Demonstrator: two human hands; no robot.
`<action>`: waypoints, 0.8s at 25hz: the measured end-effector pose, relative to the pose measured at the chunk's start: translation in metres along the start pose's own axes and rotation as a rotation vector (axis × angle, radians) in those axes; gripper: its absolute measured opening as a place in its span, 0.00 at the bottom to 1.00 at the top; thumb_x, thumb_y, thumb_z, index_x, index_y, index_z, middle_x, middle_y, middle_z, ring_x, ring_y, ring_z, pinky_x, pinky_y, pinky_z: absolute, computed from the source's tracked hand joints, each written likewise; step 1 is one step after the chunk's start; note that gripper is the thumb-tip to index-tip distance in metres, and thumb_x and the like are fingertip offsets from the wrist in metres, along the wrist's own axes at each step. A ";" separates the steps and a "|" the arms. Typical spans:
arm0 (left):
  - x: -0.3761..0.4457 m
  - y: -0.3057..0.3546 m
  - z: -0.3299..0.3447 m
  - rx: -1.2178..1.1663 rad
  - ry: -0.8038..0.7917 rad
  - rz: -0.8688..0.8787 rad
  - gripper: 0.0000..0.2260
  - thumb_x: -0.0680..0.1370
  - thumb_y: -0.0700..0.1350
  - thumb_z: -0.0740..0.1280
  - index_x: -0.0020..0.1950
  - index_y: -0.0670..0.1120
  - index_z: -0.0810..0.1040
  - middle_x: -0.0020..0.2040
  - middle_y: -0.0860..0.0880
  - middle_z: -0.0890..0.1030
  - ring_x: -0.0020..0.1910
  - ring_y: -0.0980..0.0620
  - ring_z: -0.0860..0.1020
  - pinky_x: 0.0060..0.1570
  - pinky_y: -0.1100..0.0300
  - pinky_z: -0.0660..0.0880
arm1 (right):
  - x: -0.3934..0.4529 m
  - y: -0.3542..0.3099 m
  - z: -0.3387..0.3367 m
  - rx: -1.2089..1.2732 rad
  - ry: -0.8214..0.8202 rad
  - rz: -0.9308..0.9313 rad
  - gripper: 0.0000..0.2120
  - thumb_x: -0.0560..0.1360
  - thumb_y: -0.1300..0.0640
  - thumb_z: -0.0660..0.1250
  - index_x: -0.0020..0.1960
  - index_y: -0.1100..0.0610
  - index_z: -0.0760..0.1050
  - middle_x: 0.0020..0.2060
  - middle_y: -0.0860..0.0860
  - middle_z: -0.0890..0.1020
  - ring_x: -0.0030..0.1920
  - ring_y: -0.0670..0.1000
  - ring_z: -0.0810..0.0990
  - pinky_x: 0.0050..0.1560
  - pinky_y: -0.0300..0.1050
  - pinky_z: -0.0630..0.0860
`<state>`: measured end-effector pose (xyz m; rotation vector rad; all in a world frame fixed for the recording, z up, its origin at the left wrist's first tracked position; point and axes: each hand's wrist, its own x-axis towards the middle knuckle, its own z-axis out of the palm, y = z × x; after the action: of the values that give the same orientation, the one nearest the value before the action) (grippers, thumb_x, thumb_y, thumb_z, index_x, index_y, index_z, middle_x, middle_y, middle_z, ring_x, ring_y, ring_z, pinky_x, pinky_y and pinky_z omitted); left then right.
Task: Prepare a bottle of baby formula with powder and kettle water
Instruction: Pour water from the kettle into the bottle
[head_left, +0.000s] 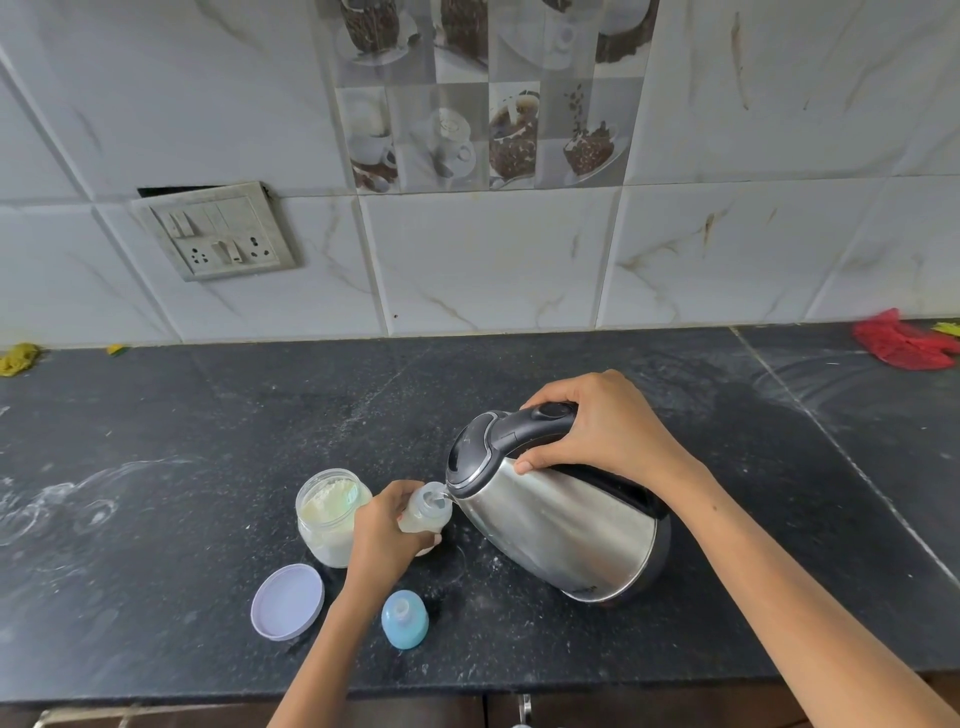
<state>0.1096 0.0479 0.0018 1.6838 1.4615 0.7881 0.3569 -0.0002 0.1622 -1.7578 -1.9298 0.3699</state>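
Observation:
A steel kettle (558, 525) with a black lid and handle is tilted to the left, its spout over the mouth of a small clear baby bottle (427, 514). My right hand (602, 434) grips the kettle's handle from above. My left hand (384, 535) wraps around the bottle, which stands on the dark counter (208, 441) with pale contents inside. A thin stream of water runs from spout to bottle. An open glass jar of white powder (327, 514) stands just left of the bottle.
The jar's lilac lid (287, 601) and the bottle's blue teat cap (404, 619) lie near the counter's front edge. A red cloth (904, 345) lies at the far right by the tiled wall. A switch plate (218, 234) hangs on the wall.

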 end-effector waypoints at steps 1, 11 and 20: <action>0.000 0.000 0.000 -0.001 -0.001 -0.003 0.25 0.62 0.35 0.79 0.55 0.49 0.76 0.51 0.52 0.82 0.52 0.54 0.79 0.49 0.65 0.74 | 0.000 -0.001 0.000 -0.003 -0.003 -0.001 0.25 0.55 0.35 0.78 0.50 0.43 0.83 0.39 0.41 0.85 0.41 0.43 0.81 0.47 0.48 0.78; -0.004 0.000 -0.001 -0.012 0.005 0.001 0.25 0.62 0.33 0.79 0.52 0.51 0.75 0.48 0.54 0.81 0.50 0.55 0.79 0.44 0.72 0.71 | 0.001 -0.003 0.002 -0.015 -0.020 -0.011 0.27 0.55 0.34 0.77 0.52 0.43 0.83 0.40 0.40 0.86 0.42 0.42 0.81 0.48 0.47 0.78; -0.005 0.005 0.003 -0.074 -0.001 0.002 0.26 0.61 0.33 0.80 0.49 0.56 0.74 0.46 0.60 0.80 0.49 0.60 0.79 0.46 0.73 0.71 | -0.009 0.006 -0.003 0.059 0.030 -0.007 0.24 0.55 0.38 0.80 0.49 0.43 0.83 0.38 0.40 0.86 0.40 0.41 0.82 0.46 0.45 0.78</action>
<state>0.1144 0.0418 0.0046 1.6302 1.4128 0.8330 0.3645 -0.0084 0.1602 -1.7091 -1.8846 0.3913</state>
